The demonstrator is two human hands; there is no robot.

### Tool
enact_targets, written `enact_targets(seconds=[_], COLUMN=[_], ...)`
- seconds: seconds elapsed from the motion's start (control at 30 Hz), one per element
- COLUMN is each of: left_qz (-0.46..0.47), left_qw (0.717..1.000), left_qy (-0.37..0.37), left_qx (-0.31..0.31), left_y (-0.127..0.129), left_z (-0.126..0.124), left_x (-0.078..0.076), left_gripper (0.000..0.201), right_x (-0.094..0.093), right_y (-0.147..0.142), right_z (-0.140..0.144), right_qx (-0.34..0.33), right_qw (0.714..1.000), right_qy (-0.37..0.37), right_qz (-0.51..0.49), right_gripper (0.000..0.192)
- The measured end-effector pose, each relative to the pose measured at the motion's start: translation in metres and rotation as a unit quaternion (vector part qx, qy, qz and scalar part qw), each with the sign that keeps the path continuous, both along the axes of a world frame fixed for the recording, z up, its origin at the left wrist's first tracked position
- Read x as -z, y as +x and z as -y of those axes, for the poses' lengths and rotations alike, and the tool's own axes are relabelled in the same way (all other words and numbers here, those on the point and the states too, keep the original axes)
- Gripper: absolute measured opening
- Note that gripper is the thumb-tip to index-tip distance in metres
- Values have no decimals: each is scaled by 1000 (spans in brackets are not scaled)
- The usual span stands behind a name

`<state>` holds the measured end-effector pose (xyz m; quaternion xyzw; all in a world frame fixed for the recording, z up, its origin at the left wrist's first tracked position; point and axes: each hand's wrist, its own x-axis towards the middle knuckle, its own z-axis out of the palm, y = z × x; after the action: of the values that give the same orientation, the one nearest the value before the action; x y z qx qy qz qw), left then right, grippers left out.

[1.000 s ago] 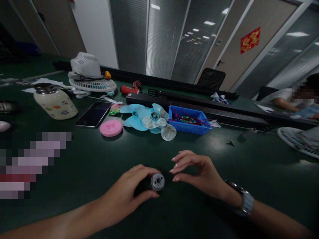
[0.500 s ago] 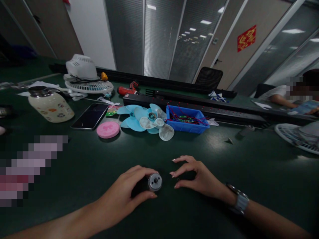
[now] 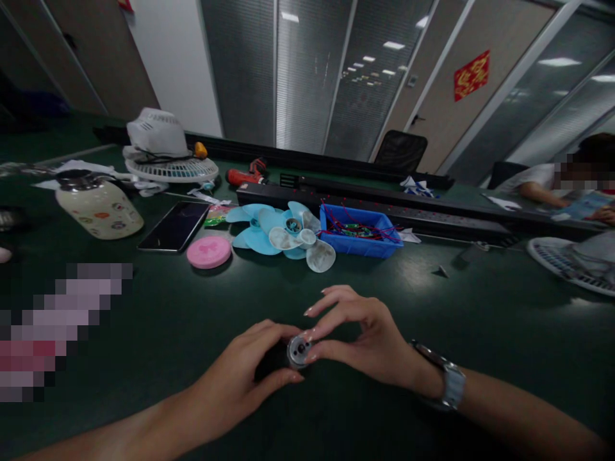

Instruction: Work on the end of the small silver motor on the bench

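Observation:
My left hand grips a small round motor with a silver end face, holding it low over the dark green table near me. My right hand, with a watch on its wrist, has its thumb and fingertips touching the motor's silver face. Whether something tiny is pinched between those fingers cannot be seen. Behind the hands lie light blue and clear fan blades and a blue bin of red wires.
A pink round disc, a phone, a patterned jar, a white fan housing on a grille and a red tool lie at the left and back. A black rail crosses the table. Another person sits far right by a fan grille.
My right hand moved left from a gap beside the motor until its fingertips touch the motor's face. The left hand kept its grip.

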<state>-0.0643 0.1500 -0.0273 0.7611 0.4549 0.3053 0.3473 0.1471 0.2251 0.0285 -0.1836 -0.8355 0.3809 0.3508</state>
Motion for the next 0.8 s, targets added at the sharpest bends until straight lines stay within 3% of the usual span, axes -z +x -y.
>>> enact_targets(seconds=[0.17,0.6,0.8], left_qz=[2,4,4], left_qw=[1000,1000,1000], left_qy=[11,9,22], left_qx=[0,-7,-8], left_y=[0,1,0], left_z=[1,1,2], left_x=[2,-3,0], left_gripper=[20,25,25], right_x=[5,9,0], right_y=[-13,-12,-8], right_z=[4,6,4], right_qx=[-10,28,-39], right_qw=[1000,998,997], right_qy=[-9,-40,5], right_qz=[24,30,59], right_gripper=[17,20,16])
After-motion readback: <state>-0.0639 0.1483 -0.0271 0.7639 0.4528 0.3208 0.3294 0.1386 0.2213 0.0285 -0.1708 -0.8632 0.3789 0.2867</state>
